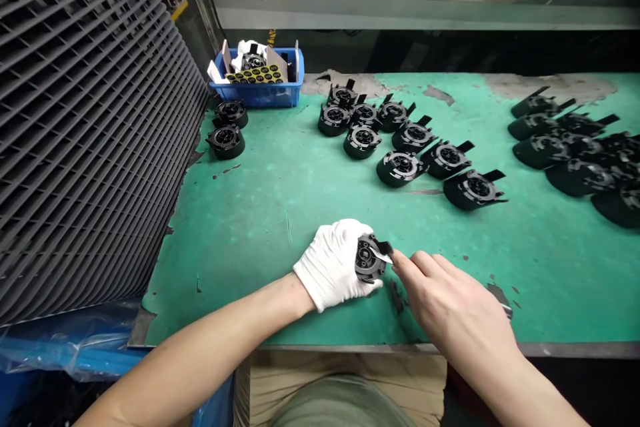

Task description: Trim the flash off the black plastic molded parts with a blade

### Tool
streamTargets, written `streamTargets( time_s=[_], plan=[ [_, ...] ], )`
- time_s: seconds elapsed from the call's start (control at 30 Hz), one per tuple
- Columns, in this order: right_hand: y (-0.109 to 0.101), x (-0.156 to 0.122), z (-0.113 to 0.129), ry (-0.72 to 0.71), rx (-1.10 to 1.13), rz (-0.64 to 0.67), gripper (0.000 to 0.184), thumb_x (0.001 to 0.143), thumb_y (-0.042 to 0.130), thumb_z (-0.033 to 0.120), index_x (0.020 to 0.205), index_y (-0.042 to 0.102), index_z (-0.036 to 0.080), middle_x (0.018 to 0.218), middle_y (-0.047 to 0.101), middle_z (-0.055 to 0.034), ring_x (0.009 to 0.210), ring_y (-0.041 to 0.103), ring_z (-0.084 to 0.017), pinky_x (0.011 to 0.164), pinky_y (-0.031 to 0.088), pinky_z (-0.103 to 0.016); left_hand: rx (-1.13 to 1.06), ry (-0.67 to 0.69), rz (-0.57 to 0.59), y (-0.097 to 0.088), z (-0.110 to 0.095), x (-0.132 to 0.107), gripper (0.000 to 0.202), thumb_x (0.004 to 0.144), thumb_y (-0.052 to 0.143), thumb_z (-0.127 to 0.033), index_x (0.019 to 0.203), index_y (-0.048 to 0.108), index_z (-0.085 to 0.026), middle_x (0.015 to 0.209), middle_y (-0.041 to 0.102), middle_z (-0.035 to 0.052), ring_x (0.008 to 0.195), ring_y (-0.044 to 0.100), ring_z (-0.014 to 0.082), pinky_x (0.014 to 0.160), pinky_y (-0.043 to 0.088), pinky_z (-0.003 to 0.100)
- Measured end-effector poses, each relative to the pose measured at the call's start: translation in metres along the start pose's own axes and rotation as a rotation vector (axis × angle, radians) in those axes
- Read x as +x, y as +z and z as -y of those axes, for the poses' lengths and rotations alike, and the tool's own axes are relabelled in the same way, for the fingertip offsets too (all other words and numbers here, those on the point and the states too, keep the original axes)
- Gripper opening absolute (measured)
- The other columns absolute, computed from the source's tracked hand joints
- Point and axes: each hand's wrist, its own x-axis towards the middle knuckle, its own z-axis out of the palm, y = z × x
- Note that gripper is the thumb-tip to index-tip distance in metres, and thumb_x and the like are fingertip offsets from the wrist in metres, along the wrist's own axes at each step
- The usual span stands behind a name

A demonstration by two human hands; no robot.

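Observation:
My left hand, in a white glove, is closed around a round black plastic part just above the near side of the mat. Its ringed, detailed face is turned up and to the right. In my bare right hand is a slim knife. Its pale metal blade lies against the part's face, beside a black tab on the rim. My fingers cover most of the handle, and only its silver rear end shows past the hand.
Several similar black parts stand in the middle of the green mat, with more at the right and two at the left. A blue bin sits at the back. Stacked grey grid trays rise on the left.

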Motion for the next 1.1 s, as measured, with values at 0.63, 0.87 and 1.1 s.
streamTargets(
  time_s=[0.63, 0.87, 1.1],
  plan=[
    [0.002, -0.001, 0.032, 0.205, -0.032, -0.018, 0.032, 0.128, 0.054, 0.011, 0.132, 0.083, 0.023, 0.088, 0.067, -0.0017, 0.08, 0.065, -0.022, 0.074, 0.04, -0.039, -0.03, -0.037, -0.038, 0.004, -0.005, 0.003, 0.092, 0.086, 0.11, -0.062, 0.158, 0.071, -0.02, 0.151, 0.084, 0.0197, 0.141, 0.088, 0.0476, 0.125, 0.075, 0.066],
    [0.0, 0.003, 0.01, 0.174, 0.058, -0.008, 0.036, 0.119, 0.056, 0.004, 0.128, 0.085, 0.024, 0.086, 0.066, -0.0019, 0.079, 0.065, -0.021, 0.069, 0.037, -0.04, -0.052, -0.009, -0.052, 0.006, -0.006, 0.001, 0.086, 0.086, 0.109, -0.053, 0.158, 0.073, -0.023, 0.149, 0.086, 0.0175, 0.138, 0.089, 0.0466, 0.123, 0.077, 0.067],
    [0.0, -0.018, 0.012, 0.228, 0.214, -0.105, 0.036, 0.135, 0.056, 0.033, 0.162, 0.077, 0.022, 0.103, 0.085, -0.0044, 0.085, 0.084, -0.02, 0.071, 0.059, -0.034, -0.071, -0.011, -0.13, 0.016, 0.003, -0.008, 0.11, 0.082, 0.113, -0.049, 0.175, 0.061, -0.022, 0.168, 0.08, 0.0239, 0.157, 0.083, 0.0531, 0.133, 0.073, 0.075]
  ],
)
